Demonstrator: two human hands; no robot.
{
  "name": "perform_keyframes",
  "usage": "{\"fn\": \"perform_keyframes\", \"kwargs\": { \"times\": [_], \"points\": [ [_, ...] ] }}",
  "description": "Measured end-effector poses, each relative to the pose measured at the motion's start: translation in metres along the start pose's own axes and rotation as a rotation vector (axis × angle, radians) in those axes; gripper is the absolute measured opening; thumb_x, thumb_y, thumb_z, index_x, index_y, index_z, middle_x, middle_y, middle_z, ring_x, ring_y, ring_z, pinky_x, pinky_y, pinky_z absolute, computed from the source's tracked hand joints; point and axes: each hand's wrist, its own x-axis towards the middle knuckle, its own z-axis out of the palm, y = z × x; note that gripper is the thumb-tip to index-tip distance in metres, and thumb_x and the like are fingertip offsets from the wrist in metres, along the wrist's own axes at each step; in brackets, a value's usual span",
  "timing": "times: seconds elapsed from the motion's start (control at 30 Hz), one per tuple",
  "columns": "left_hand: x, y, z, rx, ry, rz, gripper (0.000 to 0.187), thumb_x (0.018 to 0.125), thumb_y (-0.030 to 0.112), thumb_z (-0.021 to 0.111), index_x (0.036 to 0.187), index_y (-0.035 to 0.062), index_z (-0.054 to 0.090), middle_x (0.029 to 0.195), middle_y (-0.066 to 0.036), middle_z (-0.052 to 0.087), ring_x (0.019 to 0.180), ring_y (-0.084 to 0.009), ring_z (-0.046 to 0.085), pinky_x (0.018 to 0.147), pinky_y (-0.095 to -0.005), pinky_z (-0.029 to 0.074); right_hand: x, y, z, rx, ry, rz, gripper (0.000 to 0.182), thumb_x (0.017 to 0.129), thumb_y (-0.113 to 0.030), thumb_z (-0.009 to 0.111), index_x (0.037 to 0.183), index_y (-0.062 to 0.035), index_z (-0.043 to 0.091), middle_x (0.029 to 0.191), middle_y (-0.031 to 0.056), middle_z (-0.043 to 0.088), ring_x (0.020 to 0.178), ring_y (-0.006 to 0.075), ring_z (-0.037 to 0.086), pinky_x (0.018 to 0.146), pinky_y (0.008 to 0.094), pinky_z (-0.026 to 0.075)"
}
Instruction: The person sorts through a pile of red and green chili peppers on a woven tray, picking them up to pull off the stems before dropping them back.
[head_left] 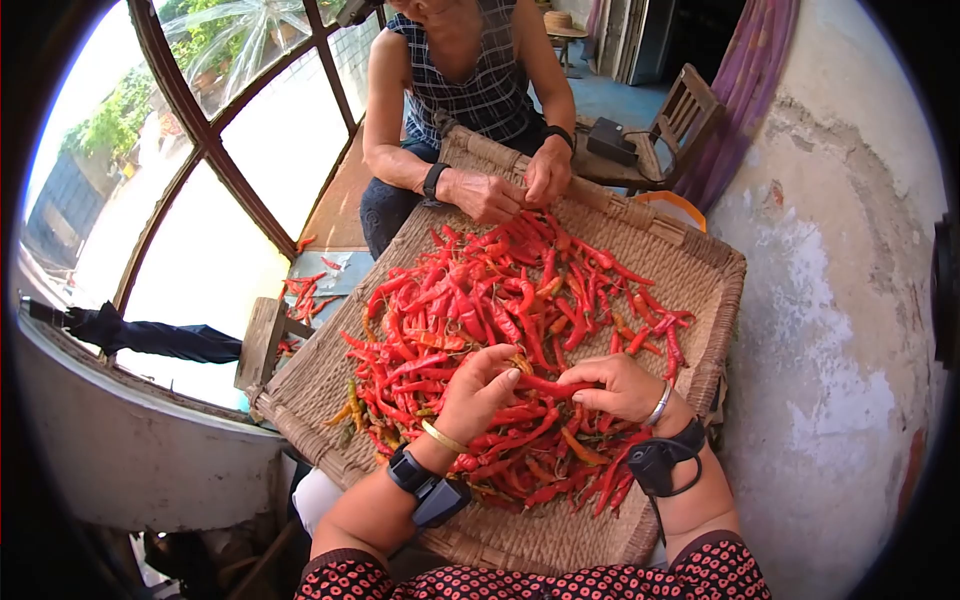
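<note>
Red chili peppers point(470, 300) lie heaped on a large woven tray point(310, 400). Over the near part of the heap, my left hand point(482, 385) pinches the stem end of a red pepper point(545, 386). My right hand point(622, 388) has thumb and fingers closed on the other end of that pepper, which lies roughly level between the hands. Some orange and greenish peppers are mixed in with the red ones.
Across the tray a co-worker point(470, 60) has both hands point(520, 190) together at the heap's far edge. A wooden chair point(690, 120) holds a black box point(611, 142). A folded umbrella point(170, 335) is at left, a rough wall point(820, 300) at right.
</note>
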Motion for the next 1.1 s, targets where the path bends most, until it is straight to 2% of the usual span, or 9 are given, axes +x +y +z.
{"fn": "perform_keyframes", "kwargs": {
  "times": [0.23, 0.3, 0.37, 0.43, 0.5, 0.53, 0.63, 0.83, 1.1],
  "points": [
    [-0.003, -0.004, 0.0, 0.475, -0.14, 0.077, 0.024, 0.083, 0.015, 0.06, 0.102, 0.002, 0.056, 0.083, -0.006, 0.062, 0.07, -0.0126, 0.059, 0.06, -0.0253, 0.047, -0.011, 0.014, -0.022, 0.04, 0.16, 0.321, 0.015, 0.077, -0.009, 0.062, 0.09, -0.0025, 0.063, 0.073, 0.004, 0.062, 0.066, 0.0088, 0.057, 0.059, 0.0247, 0.044],
    [-0.003, -0.003, 0.0, 0.708, -0.164, 0.141, 0.025, 0.082, 0.018, 0.061, 0.102, 0.0029, 0.056, 0.083, -0.008, 0.062, 0.07, -0.0165, 0.06, 0.06, -0.0284, 0.048, -0.011, 0.02, -0.028, 0.012, 0.193, 0.353, 0.019, 0.077, -0.007, 0.062, 0.095, -0.0017, 0.062, 0.076, 0.0044, 0.061, 0.064, 0.0085, 0.055, 0.057, 0.0254, 0.045],
    [-0.005, -0.008, -0.001, 1.196, -0.36, 0.363, 0.025, 0.077, 0.018, 0.064, 0.097, 0.0042, 0.057, 0.081, -0.009, 0.061, 0.069, -0.0217, 0.06, 0.061, -0.0318, 0.049, -0.008, 0.03, -0.028, 0.393, 0.537, 0.269, 0.033, 0.077, -0.006, 0.062, 0.108, -0.0011, 0.055, 0.09, 0.0069, 0.06, 0.071, 0.0081, 0.055, 0.063, 0.0247, 0.047],
    [-0.008, -0.008, 0.003, 1.216, -0.401, 0.367, 0.029, 0.074, 0.025, 0.064, 0.097, 0.0077, 0.058, 0.086, -0.011, 0.058, 0.072, -0.0292, 0.06, 0.062, -0.0372, 0.05, 0.001, 0.037, -0.024, 0.482, 0.629, 0.145, 0.048, 0.075, -0.008, 0.064, 0.12, -0.0013, 0.047, 0.105, 0.0098, 0.055, 0.084, 0.0152, 0.057, 0.074, 0.0293, 0.048],
    [-0.013, -0.002, 0.01, 1.402, -0.42, 0.311, 0.03, 0.074, 0.028, 0.063, 0.098, 0.01, 0.058, 0.088, -0.009, 0.056, 0.07, -0.0272, 0.06, 0.059, -0.0374, 0.05, 0.007, 0.035, -0.022, -0.207, 0.684, 0.109, 0.054, 0.074, -0.011, 0.065, 0.123, -0.0023, 0.044, 0.11, 0.0113, 0.052, 0.097, 0.023, 0.055, 0.083, 0.0337, 0.045],
    [-0.013, 0.0, 0.011, 1.408, -0.421, 0.315, 0.03, 0.074, 0.028, 0.063, 0.098, 0.01, 0.058, 0.088, -0.009, 0.056, 0.07, -0.0272, 0.06, 0.059, -0.0374, 0.05, 0.007, 0.041, -0.02, -0.275, 0.631, 0.12, 0.051, 0.073, -0.014, 0.066, 0.12, -0.0029, 0.047, 0.11, 0.013, 0.053, 0.101, 0.0289, 0.054, 0.086, 0.0365, 0.043],
    [-0.014, -0.002, 0.011, 1.445, -0.441, 0.303, 0.03, 0.073, 0.026, 0.063, 0.099, 0.0114, 0.058, 0.09, -0.008, 0.055, 0.068, -0.0261, 0.06, 0.057, -0.0368, 0.049, 0.009, 0.022, -0.007, -0.199, 0.233, 0.165, 0.038, 0.074, -0.016, 0.064, 0.109, -0.004, 0.054, 0.093, 0.013, 0.058, 0.089, 0.0279, 0.058, 0.078, 0.0351, 0.046],
    [-0.009, -0.008, 0.006, 1.596, -0.376, 0.348, 0.026, 0.074, 0.021, 0.061, 0.098, 0.012, 0.059, 0.078, -0.008, 0.056, 0.065, -0.025, 0.059, 0.054, -0.035, 0.049, 0.014, 0.023, 0.021, -0.374, 0.021, -0.047, 0.032, 0.076, -0.02, 0.062, 0.102, -0.0029, 0.057, 0.092, 0.0144, 0.059, 0.084, 0.0292, 0.058, 0.074, 0.0352, 0.047],
    [-0.008, 0.009, 0.014, 0.789, -0.154, 0.553, 0.019, 0.071, 0.0, 0.067, 0.087, 0.0043, 0.059, 0.08, -0.007, 0.06, 0.069, -0.0152, 0.061, 0.058, -0.0255, 0.049, 0.014, 0.009, 0.026, -0.121, -0.041, -0.103, 0.035, 0.074, -0.021, 0.062, 0.103, -0.0029, 0.056, 0.091, 0.0142, 0.057, 0.086, 0.0308, 0.056, 0.074, 0.0367, 0.045]
  ]
}}
